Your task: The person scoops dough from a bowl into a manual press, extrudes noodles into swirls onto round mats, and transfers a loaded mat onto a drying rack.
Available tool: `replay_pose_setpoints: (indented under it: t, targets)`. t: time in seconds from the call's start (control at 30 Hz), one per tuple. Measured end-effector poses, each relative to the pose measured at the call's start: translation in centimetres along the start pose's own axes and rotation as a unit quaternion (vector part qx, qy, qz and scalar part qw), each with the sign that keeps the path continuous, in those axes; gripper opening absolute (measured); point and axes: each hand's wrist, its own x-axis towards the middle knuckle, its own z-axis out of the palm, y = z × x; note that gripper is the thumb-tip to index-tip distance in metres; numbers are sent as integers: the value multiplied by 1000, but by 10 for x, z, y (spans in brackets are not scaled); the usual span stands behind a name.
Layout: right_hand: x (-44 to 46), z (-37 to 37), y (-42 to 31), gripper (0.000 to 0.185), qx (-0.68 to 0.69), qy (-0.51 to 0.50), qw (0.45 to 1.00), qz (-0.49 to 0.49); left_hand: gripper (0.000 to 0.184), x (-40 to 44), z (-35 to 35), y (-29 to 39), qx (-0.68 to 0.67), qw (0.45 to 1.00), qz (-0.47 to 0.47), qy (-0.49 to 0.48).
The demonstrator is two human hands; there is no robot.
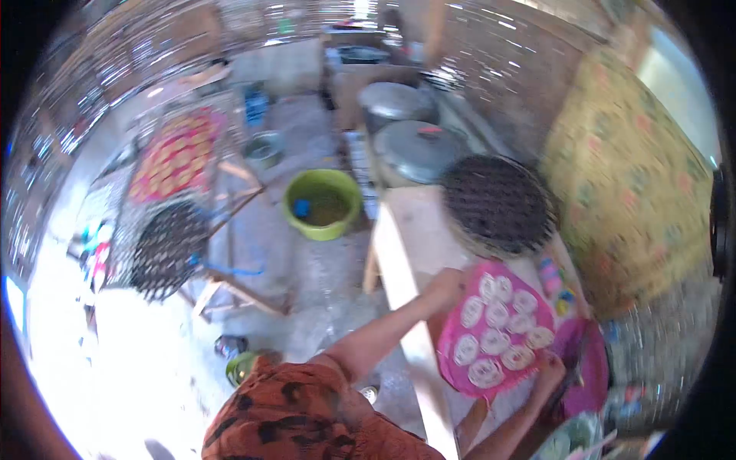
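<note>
Pink, fringe-edged, cloth-like sheet (458,377), bearing pale ring-marked discs (517,356), lies between the person's two hands, ahead and to the right of the body. It is somewhat longer than wide, its long axis running roughly away from the near edge. The right hand (549,371) is at its near right border and appears curled onto that edge; its forearm comes up steeply from below. The left hand (447,290) sits farther off, at the upper left border, so the two stand diagonally opposite across the discs. That arm reaches out nearly straight from an orange-brown, dark-patterned sleeve (295,399); blur hides its fingers, so I cannot tell whether they grip. Just beside the right hand stands a magenta basin (593,368). Beyond the sheet, on the pale tabletop (418,218), is a dark, round, woven-looking mesh (498,205), then a grey metal lidded pot (418,153).
</note>
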Motion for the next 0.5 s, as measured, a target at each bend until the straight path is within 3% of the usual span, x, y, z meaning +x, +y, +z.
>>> replay_pose_setpoints:
  t: [0.03, 0.07, 0.1, 0.2, 0.23, 0.27, 0.3, 0.33, 0.37, 0.4, 0.43, 0.5]
  targets:
    - [-2, -1, -35, 24, 1, -29, 1000, 7, 19, -6, -16, -11, -80, 993, 88, -5]
    - [-7, 2, -68, 22, 32, -57, 997, -38, 18, -17, -42, -8, -16, 997, 77, -15]
    - [-14, 9, -98, 20, 63, -80, 992, -80, 18, -34, -75, -9, -35, 998, 58, -9]
    - [-34, 31, -183, 18, 130, -171, 973, -84, 22, -85, -176, -3, 3, 998, 66, 22]
    - [-59, 39, -238, 17, 161, -238, 957, -29, 24, -105, -209, -17, 31, 998, 42, 32]
    - [-71, 61, -260, 17, 164, -247, 954, -36, 25, -131, -250, -25, 70, 996, 38, 48]
    - [-81, 84, -276, 17, 158, -274, 941, -121, 24, -164, -290, -21, 38, 995, 33, 90]
    - [-93, 108, -296, 17, 151, -298, 920, -206, 24, -194, -333, -18, 89, 990, -23, 107]
    - [-110, 135, -323, 17, 184, -311, 904, -228, 23, -226, -367, -20, 137, 980, -81, 123]
    - [-128, 166, -351, 17, 216, -321, 887, -250, 21, -257, -393, -46, 112, 969, -70, 208]
    - [-146, 197, -377, 18, 219, -343, 880, -246, 20, -290, -430, -43, 204, 950, -93, 217]
    - [-185, 259, -431, 20, 245, -377, 851, -271, 19, -355, -483, -66, 143, 927, -168, 303]
